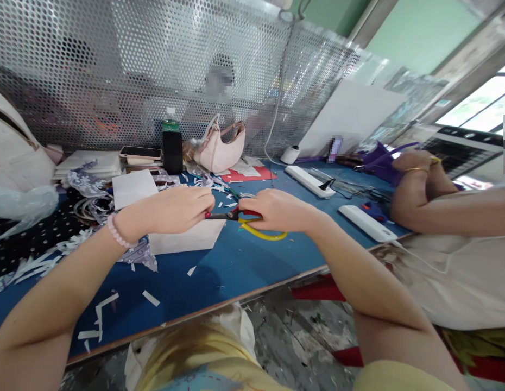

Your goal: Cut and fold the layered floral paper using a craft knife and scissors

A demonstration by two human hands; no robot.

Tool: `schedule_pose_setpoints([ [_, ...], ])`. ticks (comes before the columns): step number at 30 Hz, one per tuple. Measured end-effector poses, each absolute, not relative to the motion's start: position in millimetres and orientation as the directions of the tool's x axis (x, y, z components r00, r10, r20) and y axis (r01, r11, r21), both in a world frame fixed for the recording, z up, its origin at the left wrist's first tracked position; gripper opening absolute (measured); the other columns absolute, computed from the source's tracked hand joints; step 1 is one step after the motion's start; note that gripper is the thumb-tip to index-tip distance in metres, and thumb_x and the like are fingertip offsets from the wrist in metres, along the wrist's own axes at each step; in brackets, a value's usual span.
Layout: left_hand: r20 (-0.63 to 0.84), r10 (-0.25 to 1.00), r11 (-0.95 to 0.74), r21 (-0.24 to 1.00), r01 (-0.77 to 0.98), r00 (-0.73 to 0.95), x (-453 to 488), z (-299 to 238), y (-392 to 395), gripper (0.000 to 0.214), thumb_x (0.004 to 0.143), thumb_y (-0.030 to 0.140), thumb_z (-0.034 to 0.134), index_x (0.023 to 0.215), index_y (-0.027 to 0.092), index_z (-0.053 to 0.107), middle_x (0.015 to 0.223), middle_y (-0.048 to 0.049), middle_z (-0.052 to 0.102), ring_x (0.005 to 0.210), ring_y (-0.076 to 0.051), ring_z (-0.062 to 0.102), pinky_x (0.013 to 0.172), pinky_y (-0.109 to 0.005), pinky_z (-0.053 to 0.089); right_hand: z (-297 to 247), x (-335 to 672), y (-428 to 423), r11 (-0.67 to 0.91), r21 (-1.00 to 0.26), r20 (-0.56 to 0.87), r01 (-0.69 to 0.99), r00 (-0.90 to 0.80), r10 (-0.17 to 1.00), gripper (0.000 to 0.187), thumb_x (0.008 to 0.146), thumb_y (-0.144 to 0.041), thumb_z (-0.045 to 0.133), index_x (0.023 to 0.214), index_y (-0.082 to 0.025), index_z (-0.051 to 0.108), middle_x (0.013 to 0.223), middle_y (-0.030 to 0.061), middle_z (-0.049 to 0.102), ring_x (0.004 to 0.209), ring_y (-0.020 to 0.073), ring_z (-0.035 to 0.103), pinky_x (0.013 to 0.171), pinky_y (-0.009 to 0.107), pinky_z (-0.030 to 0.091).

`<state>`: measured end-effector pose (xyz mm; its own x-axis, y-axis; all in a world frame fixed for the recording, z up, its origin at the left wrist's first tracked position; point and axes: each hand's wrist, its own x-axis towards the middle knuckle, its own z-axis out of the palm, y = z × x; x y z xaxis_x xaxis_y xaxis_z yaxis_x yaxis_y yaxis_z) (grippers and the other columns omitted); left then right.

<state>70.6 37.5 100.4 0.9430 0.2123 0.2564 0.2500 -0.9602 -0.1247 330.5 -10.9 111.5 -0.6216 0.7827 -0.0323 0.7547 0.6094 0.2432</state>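
Note:
My right hand [279, 210] is closed around the yellow handles of a pair of scissors [260, 231], whose dark blades point left. My left hand [180, 207] is closed in a pinch at the blade tips, holding a small red scrap [207, 215] of paper. Both hands hover just above the blue table [236, 260]. A white sheet of paper [187, 238] lies under my left hand. White paper clippings [101, 309] are scattered over the near left of the table.
A person's arm [423, 190] rests on the table at the right, beside two white power strips [368, 222]. A pink bag [220, 146], a black cylinder [172, 152] and a phone [140, 152] stand along the perforated metal screen [155, 65]. Red paper [246, 175] lies beyond the scissors.

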Motion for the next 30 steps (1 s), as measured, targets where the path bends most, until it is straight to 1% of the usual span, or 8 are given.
schedule_pose_setpoints([
  [6, 0.183, 0.314, -0.944, -0.041, 0.326, 0.932, 76, 105, 33, 0.017, 0.099, 0.017, 0.042, 0.085, 0.018, 0.052, 0.082, -0.0042, 0.059, 0.068, -0.019, 0.054, 0.063, -0.031, 0.037, 111, 331, -9, 0.616, 0.246, -0.016, 0.748, -0.632, 0.775, 0.014, 0.089, -0.032, 0.055, 0.092, -0.019, 0.061, 0.068, 0.0036, 0.063, 0.061, 0.0175, 0.049, 0.059, 0.027, 0.023],
  [9, 0.176, 0.304, -0.950, -0.012, 0.311, 0.936, 78, 104, 34, 0.017, 0.099, 0.016, 0.041, 0.085, 0.018, 0.052, 0.083, -0.0042, 0.059, 0.072, -0.019, 0.054, 0.067, -0.031, 0.039, 110, 332, -9, 0.622, 0.239, -0.019, 0.746, -0.637, 0.771, 0.014, 0.089, -0.032, 0.055, 0.093, -0.019, 0.061, 0.069, 0.0042, 0.063, 0.062, 0.0179, 0.049, 0.060, 0.027, 0.024],
  [13, 0.202, 0.284, -0.959, 0.051, 0.279, 0.937, 79, 99, 37, 0.020, 0.100, 0.016, 0.036, 0.086, 0.018, 0.050, 0.085, -0.0049, 0.058, 0.074, -0.019, 0.053, 0.070, -0.031, 0.039, 108, 334, -9, 0.623, 0.246, -0.013, 0.743, -0.640, 0.768, 0.016, 0.088, -0.032, 0.056, 0.094, -0.018, 0.062, 0.070, 0.0047, 0.064, 0.063, 0.0186, 0.050, 0.061, 0.027, 0.024],
  [15, 0.218, 0.288, -0.958, 0.058, 0.282, 0.933, 79, 96, 38, 0.021, 0.100, 0.016, 0.034, 0.086, 0.018, 0.049, 0.085, -0.0050, 0.058, 0.074, -0.019, 0.051, 0.070, -0.031, 0.039, 107, 334, -9, 0.626, 0.242, -0.001, 0.742, -0.645, 0.764, 0.016, 0.089, -0.032, 0.055, 0.093, -0.018, 0.062, 0.069, 0.0048, 0.064, 0.063, 0.0186, 0.050, 0.061, 0.028, 0.025],
  [20, 0.225, 0.262, -0.960, -0.037, 0.277, 0.938, 79, 94, 35, 0.022, 0.101, 0.015, 0.032, 0.086, 0.019, 0.048, 0.088, -0.0053, 0.059, 0.070, -0.018, 0.048, 0.073, -0.033, 0.037, 106, 333, -9, 0.653, 0.194, 0.040, 0.732, -0.671, 0.741, 0.019, 0.088, -0.035, 0.053, 0.092, -0.019, 0.063, 0.067, 0.0043, 0.063, 0.061, 0.0177, 0.047, 0.061, 0.028, 0.024],
  [26, 0.260, 0.215, -0.938, -0.215, 0.274, 0.941, 78, 90, 34, 0.026, 0.100, 0.011, 0.028, 0.085, 0.019, 0.048, 0.088, -0.0072, 0.061, 0.068, -0.020, 0.047, 0.072, -0.037, 0.031, 109, 328, -7, 0.647, 0.169, 0.057, 0.744, -0.663, 0.747, 0.022, 0.086, -0.038, 0.051, 0.088, -0.019, 0.062, 0.065, 0.0044, 0.061, 0.058, 0.0172, 0.042, 0.062, 0.028, 0.024],
  [30, 0.284, 0.190, -0.931, -0.252, 0.265, 0.940, 79, 88, 34, 0.027, 0.096, 0.007, 0.030, 0.080, 0.020, 0.047, 0.087, -0.0083, 0.060, 0.072, -0.023, 0.048, 0.071, -0.039, 0.028, 107, 328, -4, 0.653, 0.156, 0.067, 0.741, -0.668, 0.741, 0.022, 0.086, -0.038, 0.052, 0.088, -0.019, 0.063, 0.064, 0.0039, 0.061, 0.059, 0.0174, 0.044, 0.062, 0.028, 0.025],
])
